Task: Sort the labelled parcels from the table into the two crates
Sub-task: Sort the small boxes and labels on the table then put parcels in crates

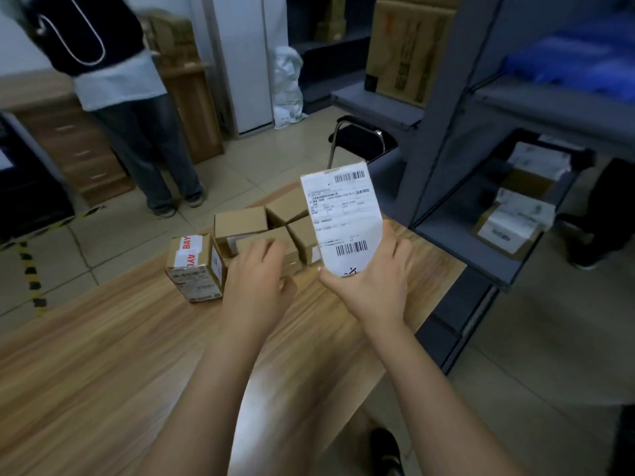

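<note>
My right hand (372, 280) grips a parcel (343, 214) by its lower end and holds it upright above the table, its white shipping label with two barcodes facing me. My left hand (256, 280) reaches over a plain brown box (287, 250) in a cluster of several cardboard parcels (240, 223) on the wooden table (103, 355); its fingers curve over that box, and the frame does not show a grip. A box with red-lettered white tape (194, 266) stands at the cluster's left.
A grey shelf unit (446, 132) stands right of the table, its low shelf holding labelled parcels (512, 221). A black chair (360, 139) sits beyond the table. A person (130, 115) stands at the far left by wooden drawers (82, 156). Yellow-black tape (31, 269) marks the floor.
</note>
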`<state>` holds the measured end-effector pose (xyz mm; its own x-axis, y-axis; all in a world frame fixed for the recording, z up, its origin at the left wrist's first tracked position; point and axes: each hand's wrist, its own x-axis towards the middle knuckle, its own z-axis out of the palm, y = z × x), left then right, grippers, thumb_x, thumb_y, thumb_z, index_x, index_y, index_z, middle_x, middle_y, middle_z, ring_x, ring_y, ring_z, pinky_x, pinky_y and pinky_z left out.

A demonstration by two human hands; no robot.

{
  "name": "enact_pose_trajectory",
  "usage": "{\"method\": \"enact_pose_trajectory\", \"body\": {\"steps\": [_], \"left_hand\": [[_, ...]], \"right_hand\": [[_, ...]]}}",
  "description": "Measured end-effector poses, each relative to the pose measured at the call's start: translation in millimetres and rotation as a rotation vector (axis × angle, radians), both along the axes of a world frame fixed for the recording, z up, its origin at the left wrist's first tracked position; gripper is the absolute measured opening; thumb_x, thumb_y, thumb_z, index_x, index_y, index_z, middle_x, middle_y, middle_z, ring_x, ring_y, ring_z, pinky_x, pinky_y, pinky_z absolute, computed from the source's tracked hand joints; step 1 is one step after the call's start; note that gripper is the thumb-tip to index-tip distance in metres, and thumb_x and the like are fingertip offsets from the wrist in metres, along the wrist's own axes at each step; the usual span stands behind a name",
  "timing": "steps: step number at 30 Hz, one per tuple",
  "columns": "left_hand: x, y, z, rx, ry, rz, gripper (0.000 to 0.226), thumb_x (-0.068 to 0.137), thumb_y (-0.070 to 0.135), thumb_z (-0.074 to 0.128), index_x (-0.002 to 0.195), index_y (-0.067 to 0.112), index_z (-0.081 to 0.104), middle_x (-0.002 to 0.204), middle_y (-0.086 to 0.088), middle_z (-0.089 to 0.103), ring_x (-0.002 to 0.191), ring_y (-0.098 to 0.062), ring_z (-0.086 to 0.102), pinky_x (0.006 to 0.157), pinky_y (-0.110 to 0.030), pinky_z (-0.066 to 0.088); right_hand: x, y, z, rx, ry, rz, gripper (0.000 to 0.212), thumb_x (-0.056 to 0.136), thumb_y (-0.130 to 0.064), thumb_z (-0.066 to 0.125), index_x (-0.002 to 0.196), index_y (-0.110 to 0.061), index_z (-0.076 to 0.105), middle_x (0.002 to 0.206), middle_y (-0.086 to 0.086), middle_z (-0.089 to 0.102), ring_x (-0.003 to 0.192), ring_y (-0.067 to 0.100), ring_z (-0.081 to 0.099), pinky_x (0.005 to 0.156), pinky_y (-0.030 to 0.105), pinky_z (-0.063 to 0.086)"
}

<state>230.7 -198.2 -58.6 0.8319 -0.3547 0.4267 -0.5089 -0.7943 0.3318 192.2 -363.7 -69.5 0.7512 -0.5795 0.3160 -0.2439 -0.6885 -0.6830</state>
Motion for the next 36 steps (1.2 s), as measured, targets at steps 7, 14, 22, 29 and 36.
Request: {"method": "enact_pose_trajectory", "body": {"steps": [7,14,22,29,36], "left_hand": [[-21,-37,75,-0.056,-0.243,-0.076,0.049,0.071,0.012,0.075,0.117,0.011,0.059,0.111,-0.007,0.058,0.099,-0.027,0.052,0.079,-0.039,0.043],[-47,-80,102,-0.070,-0.319,-0.102,0.050,0.072,0.013,0.076,0.119,0.012,0.060,0.113,-0.005,0.057,0.104,-0.026,0.051,0.085,-0.040,0.044],[-77,-158,111,-0.106,-0.329,-0.182,0.055,0.071,0.012,0.077,0.123,0.013,0.058,0.112,-0.005,0.058,0.104,-0.024,0.052,0.085,-0.034,0.041],[-104,-230,111,-0.106,-0.326,-0.216,0.058,0.070,0.011,0.078,0.124,0.010,0.058,0.116,-0.009,0.059,0.106,-0.029,0.055,0.084,-0.044,0.047],[-128,-287,103,-0.138,-0.330,-0.253,0.056,0.072,0.011,0.076,0.125,0.011,0.058,0.112,-0.008,0.057,0.101,-0.029,0.055,0.080,-0.044,0.047]], "right_hand": [[-36,-22,69,0.004,-0.250,-0.097,0.123,0.050,-0.055,0.084,0.149,-0.021,0.020,0.116,-0.006,0.025,0.108,0.008,0.024,0.090,0.035,0.042],[-71,-64,103,-0.099,-0.346,-0.085,0.124,0.054,-0.053,0.084,0.153,-0.017,0.018,0.122,-0.003,0.026,0.116,0.015,0.030,0.089,0.027,0.037],[-114,-138,119,-0.113,-0.387,-0.110,0.125,0.056,-0.052,0.086,0.154,-0.018,0.016,0.126,-0.001,0.027,0.123,0.017,0.029,0.100,0.033,0.040],[-149,-211,117,-0.140,-0.389,-0.140,0.125,0.056,-0.052,0.085,0.154,-0.017,0.016,0.127,0.004,0.030,0.123,0.021,0.030,0.098,0.029,0.036],[-176,-267,106,-0.161,-0.346,-0.153,0.125,0.054,-0.054,0.084,0.154,-0.016,0.019,0.124,0.002,0.029,0.119,0.017,0.026,0.094,0.028,0.035]]}}
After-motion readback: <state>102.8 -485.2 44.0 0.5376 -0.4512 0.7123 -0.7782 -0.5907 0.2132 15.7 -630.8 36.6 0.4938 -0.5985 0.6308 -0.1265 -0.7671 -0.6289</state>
